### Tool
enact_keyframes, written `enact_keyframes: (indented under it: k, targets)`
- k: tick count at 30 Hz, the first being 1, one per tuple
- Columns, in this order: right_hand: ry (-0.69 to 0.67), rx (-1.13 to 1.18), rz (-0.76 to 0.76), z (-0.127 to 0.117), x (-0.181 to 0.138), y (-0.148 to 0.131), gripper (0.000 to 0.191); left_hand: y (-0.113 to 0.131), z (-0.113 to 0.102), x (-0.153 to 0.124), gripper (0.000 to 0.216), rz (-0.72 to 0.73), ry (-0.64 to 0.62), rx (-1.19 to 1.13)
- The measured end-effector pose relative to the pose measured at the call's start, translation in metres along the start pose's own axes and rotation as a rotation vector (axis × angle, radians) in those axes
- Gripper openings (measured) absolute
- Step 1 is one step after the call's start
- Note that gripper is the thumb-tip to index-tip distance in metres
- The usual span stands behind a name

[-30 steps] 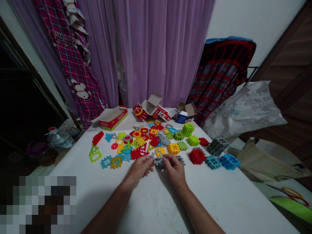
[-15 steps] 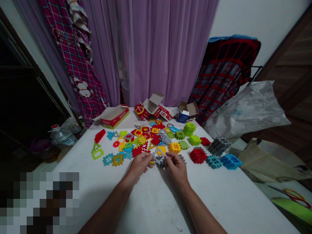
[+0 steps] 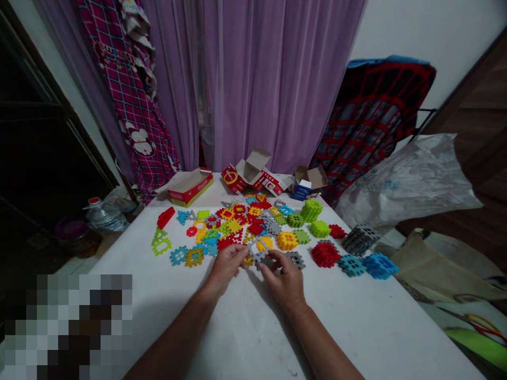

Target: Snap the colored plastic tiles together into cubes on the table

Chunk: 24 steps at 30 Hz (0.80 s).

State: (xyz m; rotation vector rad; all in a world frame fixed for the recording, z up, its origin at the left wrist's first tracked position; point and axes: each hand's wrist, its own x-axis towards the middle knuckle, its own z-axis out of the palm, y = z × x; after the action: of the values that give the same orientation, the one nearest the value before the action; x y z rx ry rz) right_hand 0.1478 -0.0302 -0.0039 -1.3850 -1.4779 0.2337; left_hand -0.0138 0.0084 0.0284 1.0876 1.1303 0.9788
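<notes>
A light grey toothed building tile is held just above the white table, between my two hands. My left hand pinches it at its left side with thumb and forefinger. From the right, my right hand grips its lower right edge, thumb below and fingers curled. Beneath the left fingertips a small yellow piece shows; whether it is held or lies on the table I cannot tell. A dark grey tile lies just beyond the right knuckles. Behind my hands, a yellow tile rests in the loose pile.
Stacked tiles stand at the right: red, yellow, dark grey and blue. Loose coloured tiles spread across the middle. Open cardboard boxes line the back edge. A plastic bag hangs at the right.
My right hand has shifted its fingers slightly down and left on the grey tile. The left hand keeps its pinch. The whole view has shifted a little.
</notes>
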Motion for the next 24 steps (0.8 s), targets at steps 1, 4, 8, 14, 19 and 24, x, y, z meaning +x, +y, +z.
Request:
enact_keyframes:
  k: [1,4,8,14,19,24]
  targets:
    - [0.005,-0.017,-0.01,0.001,-0.001,0.0,0.029,0.0,0.0,0.0,0.043,0.0,0.0,0.011]
    - [0.02,-0.053,-0.04,0.002,-0.002,0.001,0.033,0.001,-0.001,0.001,0.043,0.001,-0.001,0.048]
    - [0.019,-0.087,-0.078,0.003,-0.004,0.002,0.034,0.002,-0.002,0.001,0.041,0.008,0.003,0.072]
    - [0.016,-0.051,-0.162,-0.005,0.0,0.003,0.023,0.006,-0.007,0.003,0.036,0.023,0.005,0.107]
    - [-0.041,0.04,-0.228,-0.014,0.009,0.004,0.023,0.006,-0.01,0.004,0.03,0.059,-0.023,0.149]
    - [-0.14,0.078,-0.294,-0.017,0.008,0.002,0.028,0.006,-0.011,0.004,0.032,0.059,-0.028,0.137]
